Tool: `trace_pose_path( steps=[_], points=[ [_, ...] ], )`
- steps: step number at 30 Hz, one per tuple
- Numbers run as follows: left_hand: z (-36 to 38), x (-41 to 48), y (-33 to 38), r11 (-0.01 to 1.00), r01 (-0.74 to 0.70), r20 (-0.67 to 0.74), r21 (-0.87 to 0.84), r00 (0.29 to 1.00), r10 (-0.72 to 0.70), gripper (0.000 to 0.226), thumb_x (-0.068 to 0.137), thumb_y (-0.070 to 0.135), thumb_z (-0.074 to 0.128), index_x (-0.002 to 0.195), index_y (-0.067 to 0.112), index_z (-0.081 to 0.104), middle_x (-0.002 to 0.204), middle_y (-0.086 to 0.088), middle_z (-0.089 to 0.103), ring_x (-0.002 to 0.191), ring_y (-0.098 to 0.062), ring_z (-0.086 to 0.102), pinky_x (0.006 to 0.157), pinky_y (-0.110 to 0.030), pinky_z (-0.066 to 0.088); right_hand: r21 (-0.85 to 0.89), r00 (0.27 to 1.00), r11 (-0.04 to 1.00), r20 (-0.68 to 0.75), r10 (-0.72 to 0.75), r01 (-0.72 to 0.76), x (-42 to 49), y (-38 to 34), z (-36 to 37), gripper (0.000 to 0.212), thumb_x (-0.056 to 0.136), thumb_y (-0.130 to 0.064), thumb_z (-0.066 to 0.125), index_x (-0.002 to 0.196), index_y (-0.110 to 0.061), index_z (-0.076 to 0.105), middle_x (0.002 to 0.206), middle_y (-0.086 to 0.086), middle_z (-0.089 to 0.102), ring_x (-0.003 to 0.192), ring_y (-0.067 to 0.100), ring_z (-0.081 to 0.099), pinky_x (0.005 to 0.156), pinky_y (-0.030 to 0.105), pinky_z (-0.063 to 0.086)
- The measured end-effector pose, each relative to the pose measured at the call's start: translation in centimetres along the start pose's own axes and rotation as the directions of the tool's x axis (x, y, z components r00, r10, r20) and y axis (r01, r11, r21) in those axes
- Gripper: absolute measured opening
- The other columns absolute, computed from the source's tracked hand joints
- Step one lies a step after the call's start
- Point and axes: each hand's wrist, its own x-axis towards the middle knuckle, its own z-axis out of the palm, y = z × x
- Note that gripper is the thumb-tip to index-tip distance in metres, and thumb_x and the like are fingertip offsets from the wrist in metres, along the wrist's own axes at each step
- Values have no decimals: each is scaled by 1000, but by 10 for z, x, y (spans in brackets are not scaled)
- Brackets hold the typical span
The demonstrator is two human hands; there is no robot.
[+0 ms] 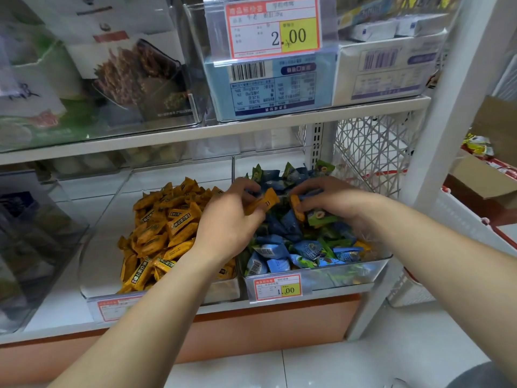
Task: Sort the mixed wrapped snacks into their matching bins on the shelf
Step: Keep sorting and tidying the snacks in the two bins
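Observation:
Two clear bins stand side by side on the lower shelf. The left bin (92, 264) holds a heap of orange wrapped snacks (162, 233). The right bin (361, 271) holds blue and green wrapped snacks (282, 247), with a few orange ones mixed in. Both hands are over the right bin. My left hand (229, 222) holds an orange snack (264, 203) between its fingers. My right hand (333, 200) pinches another orange snack (297, 207), which stands upright among the blue ones.
A price tag (277, 287) hangs on the right bin's front, another (112, 309) under the left bin. A white lattice basket (375, 152) stands behind on the right. The upper shelf (212, 133) carries clear bins with boxes. A white shelf post (436, 141) rises at the right.

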Motion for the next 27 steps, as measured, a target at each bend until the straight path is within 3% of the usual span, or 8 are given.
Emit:
trace_pose_path(
  steps=[5,9,12,14,17,19,22,27],
  points=[
    [-3,3,10,988,-15,-81,-154,997,2,16,93,30,63,109,31,61,84,15,67,78,-7,64,65,-22,49,255,997,966,-71,-13,31,-3,-4,-1,26,77,-7,77,94,-27,74,110,-4,69,99,17,63,73,25,49],
    [-3,2,16,986,-51,-82,-156,996,39,5,93,27,61,90,28,66,78,11,66,78,-2,59,63,-13,44,367,998,930,44,-46,27,-5,-5,5,11,87,-10,69,95,-14,76,84,-2,75,70,4,68,56,15,47],
    [-4,1,16,990,-47,-66,-134,997,38,5,92,30,62,92,29,67,82,14,66,78,-1,60,63,-12,45,232,995,972,84,-44,24,-8,-6,9,13,89,-13,67,91,-19,78,88,-3,77,78,6,69,63,16,47],
    [-3,0,14,993,-50,-46,-107,998,45,5,92,31,62,93,29,66,86,13,66,79,-2,61,67,-20,50,-2,992,998,107,-64,65,-10,-10,10,10,87,-20,72,93,-27,77,88,-9,76,79,3,68,64,12,47],
    [-4,-1,14,995,-40,-41,-94,999,36,3,92,31,62,93,31,65,85,12,67,80,-2,61,66,-20,49,-296,981,946,179,-77,128,-12,-17,19,33,82,-33,78,113,-31,68,101,-13,68,93,8,65,76,17,45],
    [-5,0,15,993,-19,-44,-120,999,13,5,92,30,62,96,30,65,85,11,68,80,-3,62,68,-23,51,-353,976,921,195,-99,164,-13,-20,27,52,82,-35,79,130,-28,60,115,-12,63,103,9,60,84,20,43],
    [-8,0,16,985,2,-60,-170,998,-12,7,92,28,63,99,30,65,84,7,70,80,-11,66,73,-38,56,-446,974,872,182,-135,204,-14,-24,30,48,80,-35,81,125,-30,63,123,-11,61,110,10,57,91,25,45],
    [-16,-3,22,930,51,-81,-365,993,-87,30,94,21,59,107,48,53,85,7,68,74,-14,71,67,-42,62,-389,982,905,5,-187,174,-15,-32,10,41,75,-21,85,109,-36,69,108,-16,59,95,9,58,67,14,44]
  ],
)
